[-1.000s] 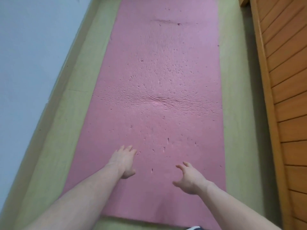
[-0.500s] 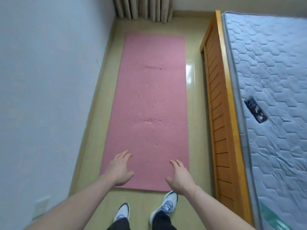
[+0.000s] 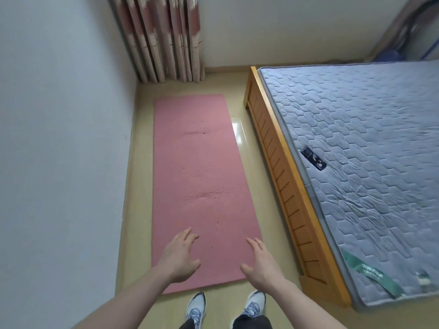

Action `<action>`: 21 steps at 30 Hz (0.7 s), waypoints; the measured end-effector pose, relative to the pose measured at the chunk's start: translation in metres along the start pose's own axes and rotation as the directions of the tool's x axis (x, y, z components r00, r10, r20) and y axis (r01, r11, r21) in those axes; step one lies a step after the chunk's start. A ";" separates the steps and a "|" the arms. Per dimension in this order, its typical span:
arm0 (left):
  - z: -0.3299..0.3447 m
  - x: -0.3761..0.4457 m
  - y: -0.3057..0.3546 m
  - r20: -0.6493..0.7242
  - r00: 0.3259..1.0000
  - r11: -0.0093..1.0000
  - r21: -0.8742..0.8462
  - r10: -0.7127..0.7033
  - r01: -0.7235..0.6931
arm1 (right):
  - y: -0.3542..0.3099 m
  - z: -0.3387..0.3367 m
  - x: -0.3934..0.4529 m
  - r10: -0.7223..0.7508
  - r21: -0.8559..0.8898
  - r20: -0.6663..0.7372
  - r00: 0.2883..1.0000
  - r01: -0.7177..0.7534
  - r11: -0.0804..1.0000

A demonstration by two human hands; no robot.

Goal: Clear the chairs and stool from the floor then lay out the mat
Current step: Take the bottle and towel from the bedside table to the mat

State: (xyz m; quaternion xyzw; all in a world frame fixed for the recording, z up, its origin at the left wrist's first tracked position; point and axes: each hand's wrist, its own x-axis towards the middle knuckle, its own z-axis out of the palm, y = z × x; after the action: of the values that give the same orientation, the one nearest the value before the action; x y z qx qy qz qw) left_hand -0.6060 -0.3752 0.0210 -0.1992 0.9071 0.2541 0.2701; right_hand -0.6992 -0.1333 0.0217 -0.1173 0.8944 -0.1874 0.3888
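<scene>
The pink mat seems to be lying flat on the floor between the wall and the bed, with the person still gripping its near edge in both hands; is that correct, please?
Not quite. The pink mat does lie flat on the floor between the wall and the bed, but the head view shows the left hand and the right hand open above it, gripping nothing.

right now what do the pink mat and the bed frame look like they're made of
The pink mat looks like soft foam with a matte, pitted surface; small dents and two wrinkled creases across it suggest a squashy material. The bed frame looks like wood with a smooth orange-brown varnish, its side built of slatted panels, though a veneer cannot be ruled out.
</scene>
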 end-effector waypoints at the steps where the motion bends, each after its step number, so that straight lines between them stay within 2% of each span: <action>1: -0.005 -0.009 0.002 -0.002 1.000 1.000 0.017 0.026 -0.026 | 0.000 0.000 -0.015 0.014 0.016 -0.012 1.000 -0.014 1.000; 6: -0.019 -0.022 0.038 -0.028 0.992 0.990 0.065 0.127 -0.125 | 0.026 -0.007 -0.064 0.057 0.098 -0.074 0.996 -0.050 0.994; 9: -0.014 -0.025 0.115 -0.016 0.960 0.953 0.130 0.280 -0.275 | 0.073 -0.031 -0.107 0.118 0.213 -0.148 0.982 -0.085 0.973; 10: -0.013 -0.024 0.123 -0.017 0.959 0.950 0.141 0.284 -0.279 | 0.074 -0.035 -0.109 0.103 0.212 -0.155 0.983 -0.069 0.975; 14: 0.018 -0.036 0.249 0.046 0.889 0.866 0.210 0.455 -0.454 | 0.156 -0.067 -0.173 0.207 0.330 -0.244 0.947 -0.119 0.936; 15: 0.039 -0.042 0.298 0.064 0.855 0.828 0.223 0.514 -0.514 | 0.194 -0.076 -0.200 0.247 0.371 -0.281 0.928 -0.132 0.919; 21: 0.112 -0.087 0.467 0.121 0.706 0.667 0.249 0.698 -0.702 | 0.340 -0.115 -0.294 0.394 0.433 -0.369 0.842 -0.219 0.874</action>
State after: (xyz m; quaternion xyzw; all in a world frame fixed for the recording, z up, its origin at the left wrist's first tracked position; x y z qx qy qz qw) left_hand -0.7277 0.0776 0.1566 0.2057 0.9379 0.2104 0.1840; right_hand -0.6090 0.3063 0.1399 0.1525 0.9137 -0.3104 0.2134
